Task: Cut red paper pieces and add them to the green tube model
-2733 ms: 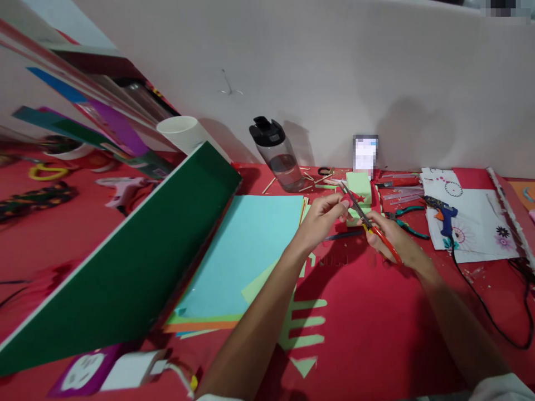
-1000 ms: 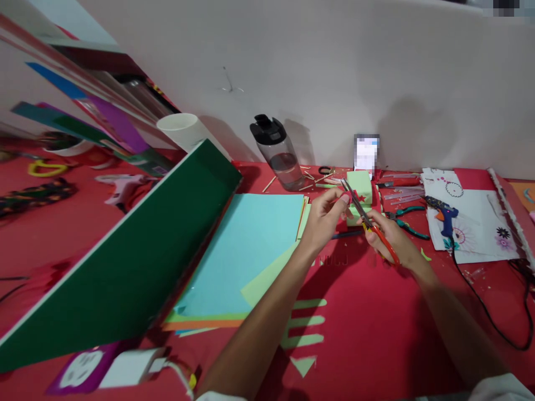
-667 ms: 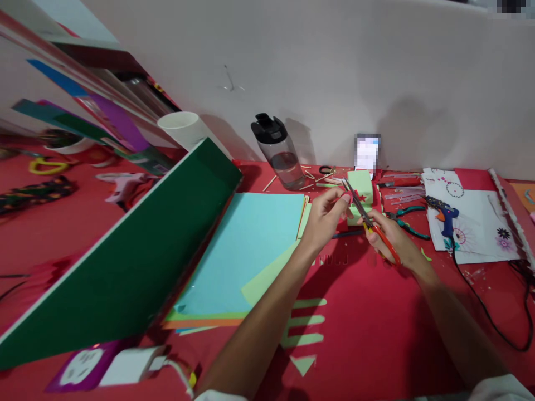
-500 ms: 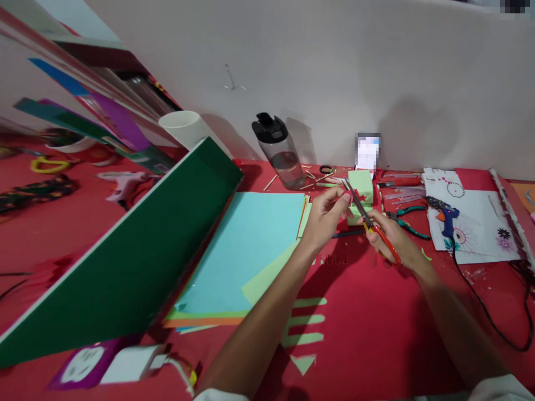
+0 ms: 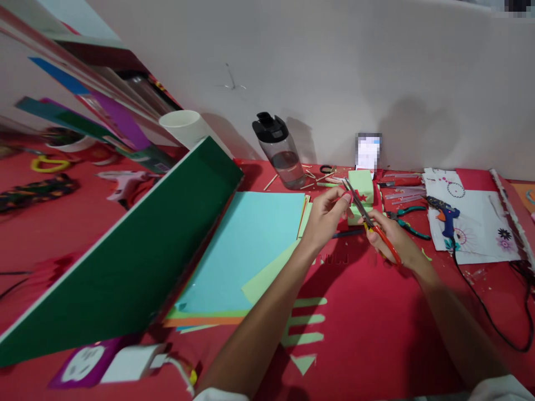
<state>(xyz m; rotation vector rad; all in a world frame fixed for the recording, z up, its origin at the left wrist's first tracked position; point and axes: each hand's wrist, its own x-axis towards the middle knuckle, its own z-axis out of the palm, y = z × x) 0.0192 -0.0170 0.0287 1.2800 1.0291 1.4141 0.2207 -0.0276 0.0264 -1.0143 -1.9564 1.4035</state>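
Observation:
My right hand [image 5: 387,236] is closed around the handles of a pair of scissors [image 5: 381,236] with red and yellow grips. The blades point up and to the left, close to the fingertips of my left hand [image 5: 328,211]. Thumb and fingers of that left hand are pinched together; what is between them is too small to make out, though some red shows by the fingertips. Just behind the blades sits a light green paper-covered block [image 5: 360,182] with red star shapes on it. Light green paper strips [image 5: 307,319] lie flat on the red table below my hands.
Coloured paper sheets [image 5: 254,239] and a tilted dark green board [image 5: 125,256] are at left. A water bottle [image 5: 282,159] and phone [image 5: 368,153] stand at the wall. To the right lie pliers [image 5: 412,223] and a blue glue gun [image 5: 448,220] with its cord.

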